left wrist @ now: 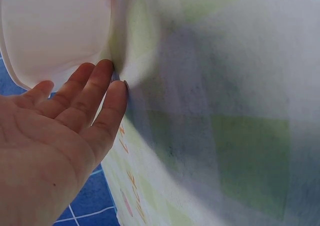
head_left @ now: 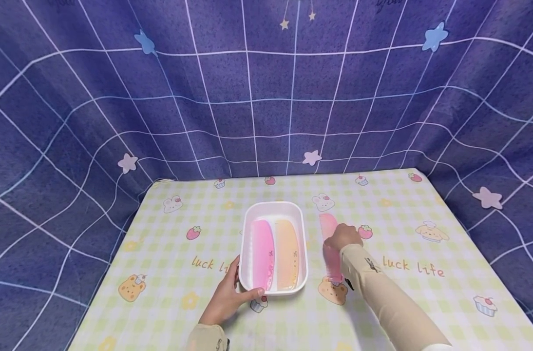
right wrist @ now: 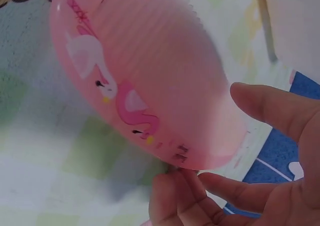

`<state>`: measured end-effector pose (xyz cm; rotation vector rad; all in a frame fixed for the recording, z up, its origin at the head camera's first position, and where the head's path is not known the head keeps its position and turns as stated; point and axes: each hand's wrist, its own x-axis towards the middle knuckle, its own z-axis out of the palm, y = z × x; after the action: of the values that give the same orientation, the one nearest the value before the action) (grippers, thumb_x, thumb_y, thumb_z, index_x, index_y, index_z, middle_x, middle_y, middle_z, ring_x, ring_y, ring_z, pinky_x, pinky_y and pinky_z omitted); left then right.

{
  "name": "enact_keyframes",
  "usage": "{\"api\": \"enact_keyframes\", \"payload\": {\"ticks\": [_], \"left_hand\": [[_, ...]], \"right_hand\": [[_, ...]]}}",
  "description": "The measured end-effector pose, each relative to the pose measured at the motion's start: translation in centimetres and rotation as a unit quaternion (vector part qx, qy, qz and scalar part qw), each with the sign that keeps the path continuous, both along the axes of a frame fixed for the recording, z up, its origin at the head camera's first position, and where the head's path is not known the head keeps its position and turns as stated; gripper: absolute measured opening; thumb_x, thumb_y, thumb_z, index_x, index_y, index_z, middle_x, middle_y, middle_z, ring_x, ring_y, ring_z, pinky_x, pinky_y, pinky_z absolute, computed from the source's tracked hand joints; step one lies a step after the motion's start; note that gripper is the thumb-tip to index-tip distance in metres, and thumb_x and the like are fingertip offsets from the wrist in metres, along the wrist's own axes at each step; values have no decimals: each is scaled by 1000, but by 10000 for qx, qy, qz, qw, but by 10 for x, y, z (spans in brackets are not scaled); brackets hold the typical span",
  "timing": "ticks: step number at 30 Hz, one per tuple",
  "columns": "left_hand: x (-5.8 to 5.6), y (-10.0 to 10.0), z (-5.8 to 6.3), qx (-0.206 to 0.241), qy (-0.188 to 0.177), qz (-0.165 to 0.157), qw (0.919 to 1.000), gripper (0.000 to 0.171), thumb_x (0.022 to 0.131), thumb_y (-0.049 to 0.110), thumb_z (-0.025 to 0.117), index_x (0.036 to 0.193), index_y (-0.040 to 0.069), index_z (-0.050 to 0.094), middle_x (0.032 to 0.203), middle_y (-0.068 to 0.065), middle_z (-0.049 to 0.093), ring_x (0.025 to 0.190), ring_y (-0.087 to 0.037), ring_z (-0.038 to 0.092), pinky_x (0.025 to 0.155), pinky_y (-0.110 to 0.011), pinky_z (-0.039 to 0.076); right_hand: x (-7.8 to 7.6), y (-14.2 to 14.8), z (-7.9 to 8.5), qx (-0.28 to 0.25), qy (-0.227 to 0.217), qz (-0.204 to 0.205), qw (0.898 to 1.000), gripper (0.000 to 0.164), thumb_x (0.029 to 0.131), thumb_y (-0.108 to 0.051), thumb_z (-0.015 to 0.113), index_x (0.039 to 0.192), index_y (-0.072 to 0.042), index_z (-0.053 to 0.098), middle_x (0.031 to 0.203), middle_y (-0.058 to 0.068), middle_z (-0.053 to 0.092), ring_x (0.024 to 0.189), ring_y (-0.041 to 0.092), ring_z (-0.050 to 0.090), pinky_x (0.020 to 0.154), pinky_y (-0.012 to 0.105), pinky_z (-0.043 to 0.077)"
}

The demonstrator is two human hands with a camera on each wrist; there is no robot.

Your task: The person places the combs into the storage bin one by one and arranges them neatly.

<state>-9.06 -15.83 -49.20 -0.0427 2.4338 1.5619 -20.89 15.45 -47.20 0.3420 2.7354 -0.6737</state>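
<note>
A white rounded tray (head_left: 273, 207) holds a bright pink comb (head_left: 262, 253) on its left and a pale orange comb (head_left: 286, 256) on its right. At the tray's near left corner, my left hand (head_left: 224, 297) holds it, thumb along the near rim and fingers by the left wall. The left wrist view has these fingers (left wrist: 85, 95) beside the white outer wall (left wrist: 55, 25). Right of the tray, my right hand (head_left: 345, 236) grips a light pink comb (head_left: 329, 224) across its width. Flamingos decorate this comb (right wrist: 165, 75); the thumb is at its toothed edge, other fingers at the spine.
A checkered cloth with cartoon prints covers the table (head_left: 161, 243). Behind and at both sides hangs a dark blue curtain (head_left: 266, 117) with grid lines and stars.
</note>
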Motion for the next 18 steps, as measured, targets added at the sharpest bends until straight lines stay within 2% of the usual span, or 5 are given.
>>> {"api": "enact_keyframes", "payload": {"ticks": [7, 14, 18], "left_hand": [[0, 0, 1, 23, 21, -6, 10000, 111, 77, 30, 91, 161, 10, 22, 148, -15, 52, 138, -42, 45, 114, -64, 30], [1, -1, 0, 83, 62, -12, 9999, 112, 77, 29, 91, 162, 9, 20, 147, -14, 52, 135, -40, 48, 112, -63, 34], [1, 0, 0, 157, 59, -2, 9999, 111, 77, 28, 91, 162, 9, 21, 146, -13, 53, 134, -37, 50, 113, -62, 34]], "right_hand": [[0, 1, -3, -132, 31, -168, 9998, 58, 78, -22, 78, 117, 16, 59, 116, 37, 58, 105, 49, 61, 83, 55, 57], [0, 2, -6, -303, 79, -281, 9991, 73, 78, -21, 80, 128, 20, 46, 128, 42, 46, 113, 54, 55, 92, 59, 53], [-1, 2, -7, -422, 155, -279, 9986, 78, 80, -20, 80, 132, 20, 40, 129, 43, 45, 116, 54, 54, 95, 58, 51]]}}
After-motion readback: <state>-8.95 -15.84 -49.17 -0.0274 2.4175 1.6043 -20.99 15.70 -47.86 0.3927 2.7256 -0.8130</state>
